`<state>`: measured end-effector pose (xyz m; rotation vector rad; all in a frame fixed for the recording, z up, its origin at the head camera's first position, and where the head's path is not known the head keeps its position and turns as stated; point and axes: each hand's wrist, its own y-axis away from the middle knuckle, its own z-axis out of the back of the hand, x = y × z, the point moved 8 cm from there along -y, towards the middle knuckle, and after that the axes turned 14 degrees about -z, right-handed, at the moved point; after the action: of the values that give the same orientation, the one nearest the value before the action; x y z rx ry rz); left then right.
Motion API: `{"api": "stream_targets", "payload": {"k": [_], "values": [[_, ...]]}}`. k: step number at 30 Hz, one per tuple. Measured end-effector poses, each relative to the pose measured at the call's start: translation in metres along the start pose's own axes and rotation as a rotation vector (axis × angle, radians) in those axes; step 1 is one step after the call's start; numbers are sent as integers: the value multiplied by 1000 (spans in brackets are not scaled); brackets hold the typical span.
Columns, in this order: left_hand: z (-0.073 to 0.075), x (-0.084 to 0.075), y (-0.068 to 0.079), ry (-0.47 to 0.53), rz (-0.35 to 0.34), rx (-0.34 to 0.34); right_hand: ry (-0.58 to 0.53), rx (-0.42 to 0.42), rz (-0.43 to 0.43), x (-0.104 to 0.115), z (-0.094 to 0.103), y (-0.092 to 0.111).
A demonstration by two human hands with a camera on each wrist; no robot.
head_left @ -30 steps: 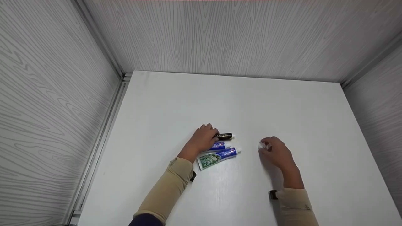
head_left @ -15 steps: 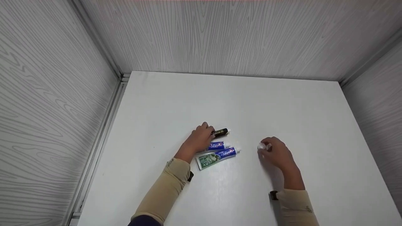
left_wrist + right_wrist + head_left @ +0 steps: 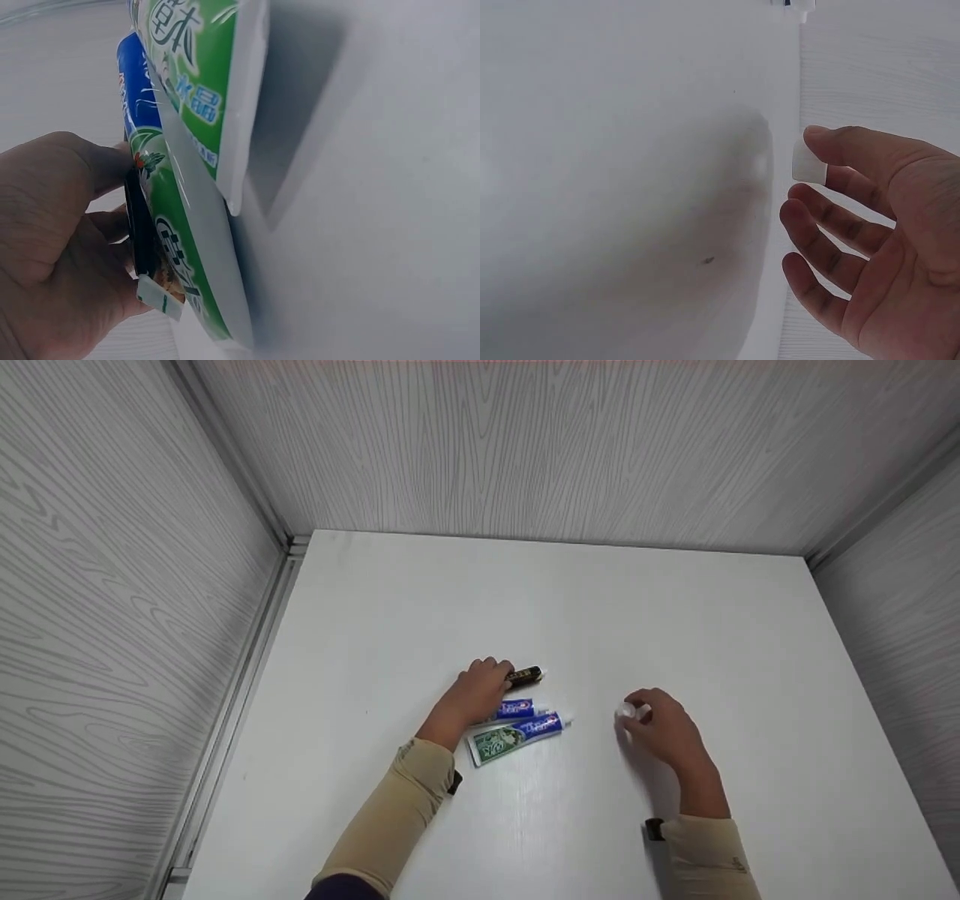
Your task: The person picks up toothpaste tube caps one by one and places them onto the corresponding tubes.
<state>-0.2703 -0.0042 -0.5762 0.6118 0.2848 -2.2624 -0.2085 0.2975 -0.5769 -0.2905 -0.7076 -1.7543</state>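
Observation:
My left hand (image 3: 478, 690) grips a black toothpaste tube (image 3: 525, 676) by its rear part, thumb and fingers on either side. Its white tip points right. Just below lie two blue-and-green toothpaste tubes: the upper tube (image 3: 516, 708) is partly hidden by the hand, and the lower tube (image 3: 517, 739) overlaps it. In the left wrist view, the black tube (image 3: 138, 225) stands behind the nearer green tube (image 3: 169, 202). Off to the right, my right hand (image 3: 666, 731) pinches a small white cap (image 3: 810, 164) between thumb and index finger, its other fingers loosely bent.
The tubes and both hands are over a white table (image 3: 570, 607). Grey wood-patterned panels (image 3: 525, 450) rise at the back and both sides. A metal rail (image 3: 247, 697) runs along the left edge.
My left hand has shifted slightly left and the black tube has moved up and left, its tip tilted farther upward. The right hand stays nearly still with the cap.

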Motion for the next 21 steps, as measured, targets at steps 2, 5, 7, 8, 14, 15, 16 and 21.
{"api": "stream_targets", "payload": {"k": [2, 5, 7, 8, 14, 15, 16, 21], "values": [[1, -1, 1, -14, -15, -9, -4, -4, 4, 0, 0, 0], [5, -3, 2, -18, -33, -28, -12, -6, 15, 2, 1, 2], [7, -3, 2, -7, -34, -31, -17, -3, 15, 2, 1, 2], [7, -4, 3, -1, -33, -33, -18, 1, 14, 2, 1, 2], [3, -5, 6, 54, -41, -63, -33, 28, -3, 3, -2, 3], [2, -5, 7, 69, -41, -65, -36, 30, 2, 4, -2, 4], [1, -5, 8, 93, -36, -64, -43, 32, 6, 6, -3, 4], [0, -8, 11, 156, -21, -68, -48, 36, 16, 12, -2, 7]]}}
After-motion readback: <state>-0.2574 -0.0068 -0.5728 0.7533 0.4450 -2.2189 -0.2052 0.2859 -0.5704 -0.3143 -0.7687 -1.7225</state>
